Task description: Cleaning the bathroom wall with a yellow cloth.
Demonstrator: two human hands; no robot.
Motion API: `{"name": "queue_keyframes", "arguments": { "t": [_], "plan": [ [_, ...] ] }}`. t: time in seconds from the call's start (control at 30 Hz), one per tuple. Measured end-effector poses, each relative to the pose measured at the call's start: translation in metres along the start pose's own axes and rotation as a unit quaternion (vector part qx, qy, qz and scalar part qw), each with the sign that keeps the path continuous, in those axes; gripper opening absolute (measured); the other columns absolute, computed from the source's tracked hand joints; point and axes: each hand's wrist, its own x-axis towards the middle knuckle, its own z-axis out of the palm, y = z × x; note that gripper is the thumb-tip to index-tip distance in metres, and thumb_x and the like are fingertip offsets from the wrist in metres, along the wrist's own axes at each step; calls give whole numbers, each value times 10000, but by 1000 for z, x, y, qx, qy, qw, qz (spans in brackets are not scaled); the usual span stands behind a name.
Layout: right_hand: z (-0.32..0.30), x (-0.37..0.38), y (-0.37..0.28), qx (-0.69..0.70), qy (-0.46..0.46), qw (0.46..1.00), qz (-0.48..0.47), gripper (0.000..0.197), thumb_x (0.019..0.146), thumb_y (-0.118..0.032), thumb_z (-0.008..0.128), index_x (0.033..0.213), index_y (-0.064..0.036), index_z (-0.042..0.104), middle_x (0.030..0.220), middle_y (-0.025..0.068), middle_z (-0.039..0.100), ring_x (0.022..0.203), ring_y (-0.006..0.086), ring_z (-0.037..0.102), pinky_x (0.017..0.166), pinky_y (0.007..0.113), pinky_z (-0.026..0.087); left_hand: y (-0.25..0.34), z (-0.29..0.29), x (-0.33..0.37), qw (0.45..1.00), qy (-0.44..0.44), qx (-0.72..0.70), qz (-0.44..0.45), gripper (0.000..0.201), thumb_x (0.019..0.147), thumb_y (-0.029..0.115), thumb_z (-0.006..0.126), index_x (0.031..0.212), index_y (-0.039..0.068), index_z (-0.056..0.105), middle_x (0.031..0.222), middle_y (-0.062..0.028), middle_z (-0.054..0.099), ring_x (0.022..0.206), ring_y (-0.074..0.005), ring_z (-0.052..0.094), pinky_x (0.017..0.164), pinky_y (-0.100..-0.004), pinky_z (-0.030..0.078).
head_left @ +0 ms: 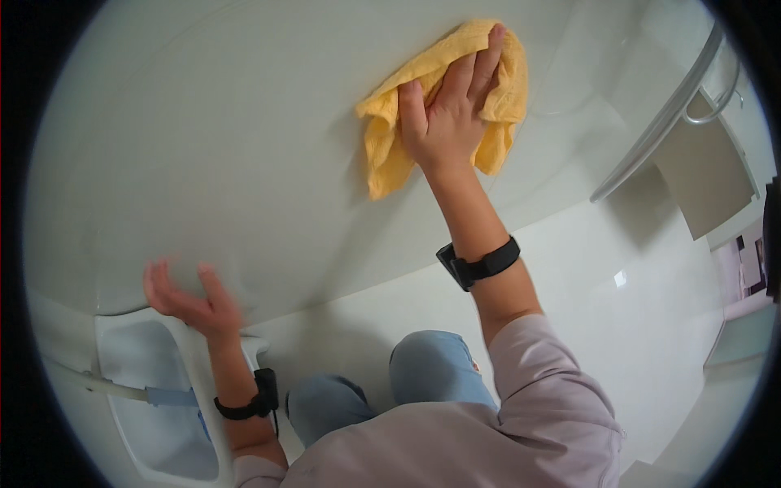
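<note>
A yellow cloth [508, 89] lies bunched against the pale, smooth wall [244, 146] at the top of the head view. My right hand [447, 122] presses on it with the arm stretched out. Some of its fingers are tucked under a fold of the fabric, and the thumb rests along the near side. Lower left, my left hand [195, 301] is raised beside the wall, just above the rim of a white basin [189, 342]. It holds nothing; the fingers are apart and slightly blurred.
A hose with a blue-grey sleeve [171, 396] crosses the basin at the left. On the right are a curved metal rail [667, 114] and a hanging beige panel [706, 167]. My knees [435, 366] are bent over the white floor [602, 301].
</note>
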Motion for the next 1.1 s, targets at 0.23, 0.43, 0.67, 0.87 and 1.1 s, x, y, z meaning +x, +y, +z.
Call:
{"name": "queue_keyframes", "arguments": {
  "t": [0.23,0.43,0.67,0.87,1.1],
  "plan": [
    [-13,-81,27,69,-50,992,97,677,818,-355,488,1368,16,353,1475,273,213,1363,444,204,1074,464,236,-21,26,59,982,60,80,159,525,933,240,500,1342,-54,352,1447,-261,176,1322,-397,231,1065,-468,236],
    [-31,-246,85,-36,-90,981,169,687,781,-371,557,1346,-24,379,1435,188,327,1355,392,248,1076,446,258,-12,51,70,972,85,87,202,531,979,294,354,1376,-56,311,1447,-266,211,1336,-394,223,1078,-472,209],
    [-38,-410,135,-9,8,846,533,692,913,-542,401,1420,-95,253,1403,116,352,1282,308,340,1088,423,249,10,69,77,955,116,151,226,549,998,310,238,1385,-76,284,1442,-265,280,1352,-392,235,1085,-469,200],
    [-60,-450,140,362,215,480,769,689,889,-656,343,1397,-192,296,1365,27,379,1225,233,374,1051,390,310,15,58,79,946,112,157,261,543,1003,312,220,1413,-43,255,1474,-237,232,1359,-384,227,1103,-472,170],
    [-55,-467,136,463,197,283,816,675,895,-615,347,1376,-145,290,1374,73,338,1219,264,335,1066,406,258,26,53,81,957,126,130,226,560,999,325,227,1400,-65,259,1465,-252,235,1364,-386,206,1107,-452,174]
  ]
}}
